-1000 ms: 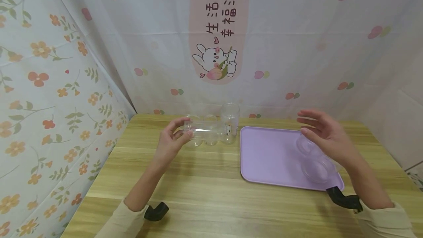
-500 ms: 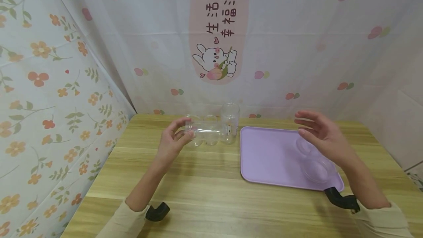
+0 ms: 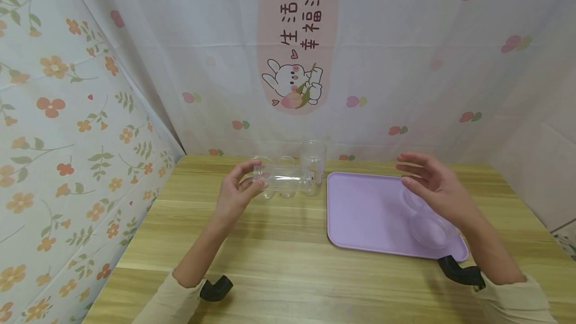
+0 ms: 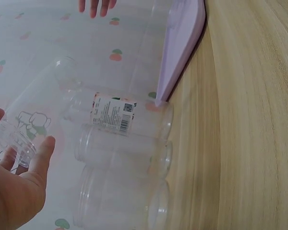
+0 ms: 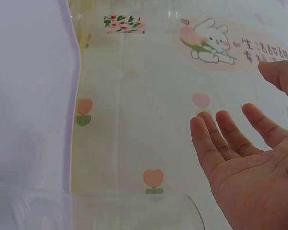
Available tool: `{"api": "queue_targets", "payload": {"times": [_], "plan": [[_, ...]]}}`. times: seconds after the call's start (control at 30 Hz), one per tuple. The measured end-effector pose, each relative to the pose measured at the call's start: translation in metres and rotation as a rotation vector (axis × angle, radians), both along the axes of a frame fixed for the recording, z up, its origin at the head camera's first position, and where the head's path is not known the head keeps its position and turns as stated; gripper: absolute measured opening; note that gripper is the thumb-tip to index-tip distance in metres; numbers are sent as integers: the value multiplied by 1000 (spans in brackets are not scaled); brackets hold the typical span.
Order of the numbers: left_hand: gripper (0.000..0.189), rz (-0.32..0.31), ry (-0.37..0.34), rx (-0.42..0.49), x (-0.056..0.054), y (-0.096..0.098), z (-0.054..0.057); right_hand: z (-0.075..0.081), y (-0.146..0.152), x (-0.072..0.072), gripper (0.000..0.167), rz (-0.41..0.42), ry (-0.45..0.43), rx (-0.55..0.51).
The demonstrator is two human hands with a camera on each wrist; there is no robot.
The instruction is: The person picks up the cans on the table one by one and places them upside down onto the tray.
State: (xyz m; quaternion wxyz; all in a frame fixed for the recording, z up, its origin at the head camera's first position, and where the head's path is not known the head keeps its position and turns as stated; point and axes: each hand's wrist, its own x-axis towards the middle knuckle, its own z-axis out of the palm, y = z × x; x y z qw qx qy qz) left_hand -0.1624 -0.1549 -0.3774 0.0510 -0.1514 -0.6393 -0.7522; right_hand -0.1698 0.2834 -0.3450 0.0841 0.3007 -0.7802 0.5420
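My left hand (image 3: 234, 195) holds a clear plastic jar (image 3: 285, 178) on its side above the table. In the left wrist view its fingers and thumb grip the threaded mouth (image 4: 19, 143). Several clear jars stand upright behind it in a row; the tall one (image 3: 314, 151) is at the right end. A printed label with a barcode (image 4: 113, 114) shows on one of them. My right hand (image 3: 436, 189), fingers loosely bent with nothing in them, hovers over the right side of a purple tray (image 3: 364, 209). Beneath it on the tray are clear jars (image 3: 431, 231), partly hidden by the hand and forearm.
The wooden table (image 3: 279, 274) carries the tray on its right half. Behind it hangs a white printed curtain (image 3: 382, 54) with a rabbit picture; a flowered cloth (image 3: 58, 154) covers the left side. Black curved pieces (image 3: 216, 289) stick out from both sleeves.
My right hand has drifted slightly left and down over the tray. The left hand has shifted barely to the right with the jar, which remains on its side.
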Motion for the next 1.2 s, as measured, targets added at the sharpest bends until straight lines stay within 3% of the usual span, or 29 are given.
{"api": "queue_targets", "payload": {"times": [1.2], "plan": [[43, -3, 28, 22, -3, 10, -2, -4, -18, -3, 51, -12, -34, 4]]}}
